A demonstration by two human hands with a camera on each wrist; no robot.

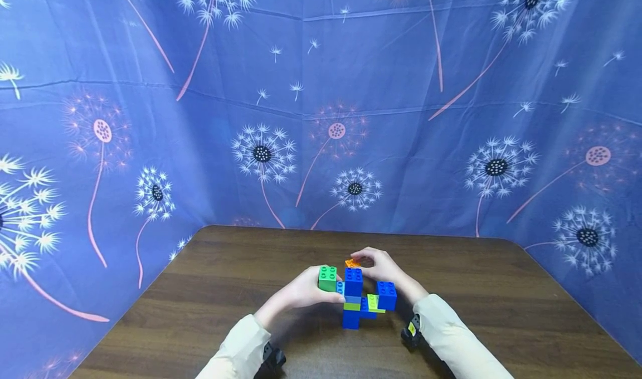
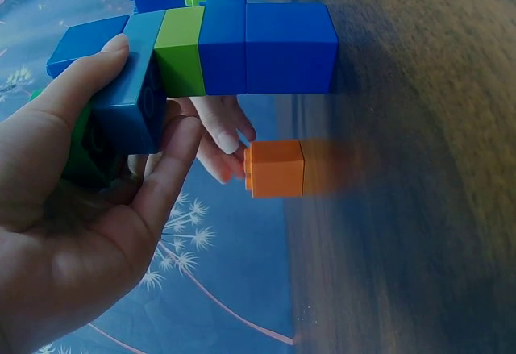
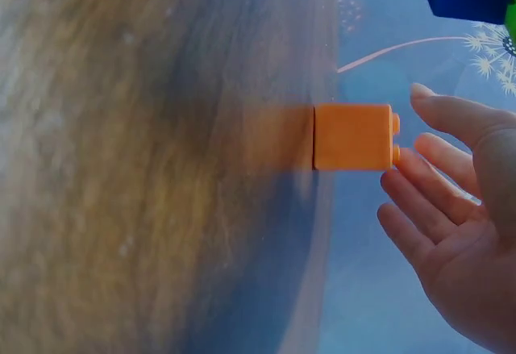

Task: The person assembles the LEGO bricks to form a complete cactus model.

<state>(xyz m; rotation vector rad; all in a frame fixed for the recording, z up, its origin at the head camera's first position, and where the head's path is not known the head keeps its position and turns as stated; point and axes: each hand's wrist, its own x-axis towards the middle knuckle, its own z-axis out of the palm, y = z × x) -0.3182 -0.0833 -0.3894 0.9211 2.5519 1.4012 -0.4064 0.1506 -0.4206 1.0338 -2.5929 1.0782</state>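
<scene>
A joined model of toy building bricks stands on the table, with a dark blue brick on top, a lime brick lower down and a green brick on its left side. My left hand grips the model by its lighter blue brick, thumb on one side and fingers on the other. Behind the model, an orange brick sits on the table with its studs up. My right hand is at those studs with loosely bent fingers; its thumb stands apart from the brick.
Wood-grain table lies under everything. A blue cloth with dandelion prints hangs behind and along the sides. On the model's right side, another dark blue brick sticks out near my right wrist.
</scene>
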